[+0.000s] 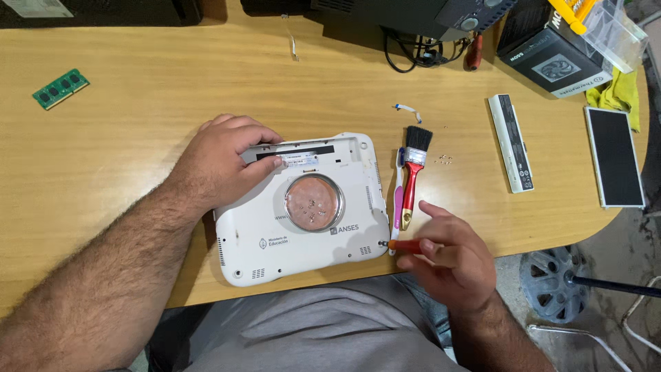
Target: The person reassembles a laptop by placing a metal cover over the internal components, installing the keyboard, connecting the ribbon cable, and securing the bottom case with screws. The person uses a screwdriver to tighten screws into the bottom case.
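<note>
Left hand: the left hand (224, 162) is lying palm down on the upper left corner of the white plastic upturned small laptop (303, 210), fingers spread flat and pressing on the casing, gripping nothing.
Right hand: the right hand (447, 255) is closing its fingers around the orange-handled screwdriver (403, 244), pinching the handle between thumb and fingertips.
Screwdriver: it is lying almost level, its metal tip pointing left and touching the laptop's lower right corner at a screw hole.
Laptop: it is sitting bottom side up near the front edge of the pale wooden table (138, 124), tilted slightly, right in front of the person's body.
Dish: a small round shallow metal dish (313, 202) is resting on the middle of the laptop's underside, holding a few tiny screws.
Brush: a red-handled paintbrush with black bristles (413, 169) is lying just right of the laptop, bristles pointing away from the person, with a slim pink and white tool (399, 196) beside it.
Further right: a long white battery pack (511, 142) and a flat dark rectangular panel with a white frame (614, 156) are lying well apart from the hands.
Far left: a green memory module (60, 88) is lying alone on the table.
Loose screws: a few tiny ones (444, 159) are lying between brush and battery.
</note>
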